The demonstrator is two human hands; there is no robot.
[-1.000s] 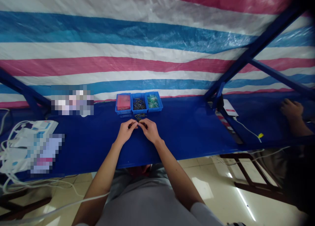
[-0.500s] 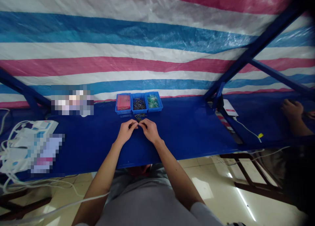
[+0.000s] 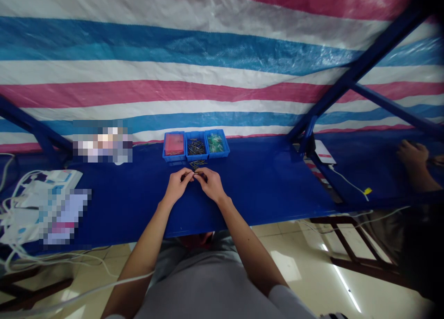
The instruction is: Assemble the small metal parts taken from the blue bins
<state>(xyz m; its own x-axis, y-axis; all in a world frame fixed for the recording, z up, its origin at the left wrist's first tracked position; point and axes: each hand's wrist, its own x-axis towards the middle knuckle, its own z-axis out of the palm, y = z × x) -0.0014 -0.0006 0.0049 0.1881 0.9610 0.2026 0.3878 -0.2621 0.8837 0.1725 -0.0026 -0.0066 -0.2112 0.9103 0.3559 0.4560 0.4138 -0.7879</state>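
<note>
Left hand (image 3: 180,184): one, bare, palm turned inward, thumb and forefinger drawn together in a near-closed pinch, other fingers curled. Right hand (image 3: 209,182): one, bare, in a matching pinch, its fingertips just beside those of the left. Slim piece (image 3: 196,172): one, gripped between the fingertips of both hands, low over the table; it looks like metal, though it is too small and too much covered to be sure. Loose pile (image 3: 198,163): several slim, dark and brassy pieces, lying crosswise on the table just beyond the fingertips. Bins: three, small, blue plastic, side by side behind the pile. Left bin (image 3: 174,159), containing flat red items (image 3: 174,144); middle bin (image 3: 197,157), containing many slim dark metal pieces (image 3: 196,147); right bin (image 3: 219,154), containing green and clear pieces (image 3: 216,143). Table (image 3: 263,184): one, blue-topped, beneath all the above. At its left end, a white power strip (image 3: 65,182) with tangled white cables; near it, blurred-out patches, contents unreadable. Behind, a sheet (image 3: 208,92) striped red, white and blue. To the right, past a blue frame post (image 3: 329,94), a flat white device (image 3: 324,152) on a white cable, and farther off a co-worker's hand (image 3: 412,154) over the blue surface.
</note>
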